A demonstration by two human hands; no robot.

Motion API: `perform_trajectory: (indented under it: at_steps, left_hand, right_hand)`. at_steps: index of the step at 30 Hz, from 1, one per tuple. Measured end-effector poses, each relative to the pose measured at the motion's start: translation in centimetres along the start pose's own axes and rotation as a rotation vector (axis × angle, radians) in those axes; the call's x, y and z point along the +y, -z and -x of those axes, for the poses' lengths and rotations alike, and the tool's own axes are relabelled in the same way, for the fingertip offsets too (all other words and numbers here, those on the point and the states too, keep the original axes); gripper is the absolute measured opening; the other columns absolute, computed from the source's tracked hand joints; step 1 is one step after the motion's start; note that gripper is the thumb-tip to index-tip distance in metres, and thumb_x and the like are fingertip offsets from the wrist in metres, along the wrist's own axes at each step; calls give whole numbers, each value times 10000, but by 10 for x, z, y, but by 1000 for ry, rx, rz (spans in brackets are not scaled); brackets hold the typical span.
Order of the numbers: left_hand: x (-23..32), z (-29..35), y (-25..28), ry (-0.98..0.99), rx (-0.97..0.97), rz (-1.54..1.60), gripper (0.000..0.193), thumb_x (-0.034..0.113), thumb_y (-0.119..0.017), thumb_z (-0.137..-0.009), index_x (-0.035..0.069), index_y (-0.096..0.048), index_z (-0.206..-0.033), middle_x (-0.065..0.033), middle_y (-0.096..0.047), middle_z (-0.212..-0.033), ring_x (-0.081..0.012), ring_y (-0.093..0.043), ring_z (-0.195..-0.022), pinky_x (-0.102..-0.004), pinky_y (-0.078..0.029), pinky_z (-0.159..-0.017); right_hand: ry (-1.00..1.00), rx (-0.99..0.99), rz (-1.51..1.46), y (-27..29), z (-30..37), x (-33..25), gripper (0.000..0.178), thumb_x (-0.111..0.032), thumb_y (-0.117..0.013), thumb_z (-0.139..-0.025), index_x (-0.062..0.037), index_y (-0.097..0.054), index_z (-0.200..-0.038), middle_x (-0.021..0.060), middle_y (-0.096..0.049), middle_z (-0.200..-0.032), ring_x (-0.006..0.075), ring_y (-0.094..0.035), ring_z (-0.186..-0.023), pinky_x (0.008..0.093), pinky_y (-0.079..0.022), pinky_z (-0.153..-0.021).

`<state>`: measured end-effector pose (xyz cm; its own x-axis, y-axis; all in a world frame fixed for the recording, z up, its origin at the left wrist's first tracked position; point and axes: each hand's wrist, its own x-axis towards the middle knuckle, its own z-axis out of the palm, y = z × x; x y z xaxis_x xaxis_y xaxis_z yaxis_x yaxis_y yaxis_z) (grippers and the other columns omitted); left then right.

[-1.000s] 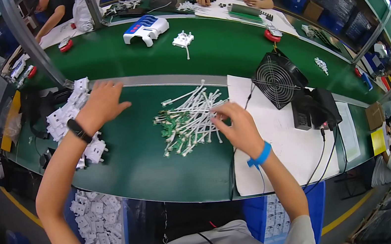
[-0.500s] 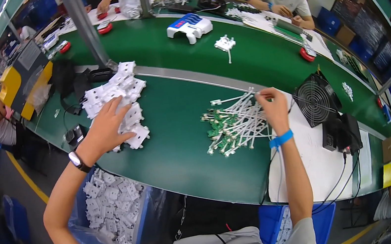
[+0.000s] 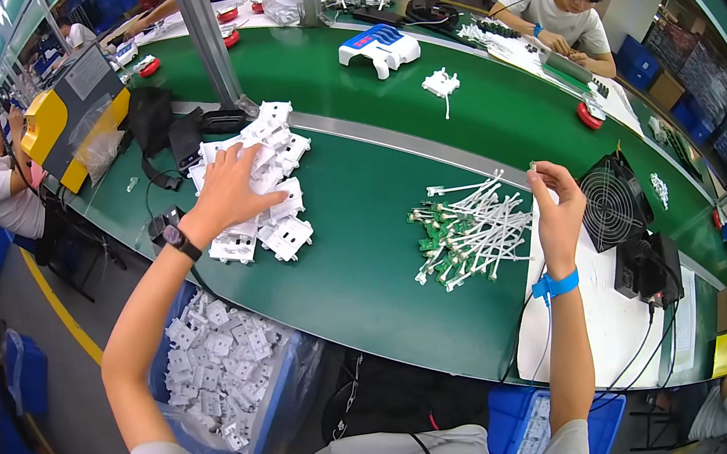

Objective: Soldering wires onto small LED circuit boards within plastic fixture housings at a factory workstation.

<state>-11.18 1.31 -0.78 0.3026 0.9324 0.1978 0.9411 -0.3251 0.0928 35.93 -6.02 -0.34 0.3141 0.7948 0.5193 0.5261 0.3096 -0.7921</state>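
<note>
My left hand point(image 3: 233, 188) rests over a heap of white plastic housings point(image 3: 288, 230), its fingers spread and the thumb on the heap's right part. It grips none of them that I can see. At the right, my right hand point(image 3: 560, 210) is raised, thumb and forefinger pinched at a tiny piece too small to make out. Just left of that hand lies a pile of white cables with small green boards point(image 3: 473, 235) on the green bench. A blue wrist strap point(image 3: 557, 283) with a cord circles my right wrist.
Below the bench edge, a blue lined bin point(image 3: 285, 382) holds many white housings. A black fan point(image 3: 611, 201) and a power unit point(image 3: 647, 271) with cables stand at right. A metal rail point(image 3: 370, 144) borders the green conveyor, which carries a blue-white device point(image 3: 380, 50). A co-worker point(image 3: 553, 24) sits across.
The whole view has shifted, moving the scene rightward. My right hand has drawn away from the cable pile's top, fingertips now raised to its right. My left hand stays over the housings.
</note>
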Motion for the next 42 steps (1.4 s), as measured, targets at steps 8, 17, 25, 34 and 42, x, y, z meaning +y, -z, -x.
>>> perform_trajectory:
  at_steps: [8, 17, 25, 34, 42]
  left_hand:
    - [-12, -39, -5, 136, 89, 257, 902, 333, -844, -730, -30, -458, -1460, -316, -653, -1185, -430, -649, -1115, -455, -506, -993]
    - [61, -42, 50, 249, 34, 1229, 858, 255, -801, -867, 51, -355, -1570, -169, -619, -1363, -229, -611, -1221, -321, -480, -972]
    - [181, 1, 59, -246, -237, 1560, 1011, -31, -835, -788, 81, -261, -1613, -92, -427, -1463, -196, -554, -1268, -357, -496, -1062]
    - [212, 11, 36, -313, -806, 1713, 740, 424, -641, -937, 18, -425, -1517, -132, -556, -1427, -272, -608, -1232, -441, -511, -1026]
    - [244, 20, 26, 80, -1192, 1813, 685, 592, -350, -1015, 63, -546, -1403, -187, -680, -1249, -322, -699, -1048, -426, -568, -870]
  right_hand:
    - [-30, 51, -43, -4, 16, -8, 213, -142, -732, -920, 37, -715, -1034, 100, -730, -905, 176, -675, -921, 333, -484, -917]
    - [-48, 74, -285, -1, 30, -13, 194, -29, -734, -905, 49, -675, -1072, 78, -696, -986, 154, -663, -933, 287, -519, -876]
    - [61, -70, -376, -11, 60, -76, 199, -1, -752, -862, 32, -708, -1053, 114, -712, -974, 202, -694, -908, 312, -541, -834]
    - [375, -143, -219, 31, 70, -100, 323, 10, -822, -747, -39, -746, -1057, 122, -671, -1001, 294, -664, -912, 379, -539, -795]
    - [736, -176, 33, 50, 65, -96, 368, 13, -805, -699, -11, -713, -1054, 113, -659, -1008, 319, -646, -913, 435, -530, -809]
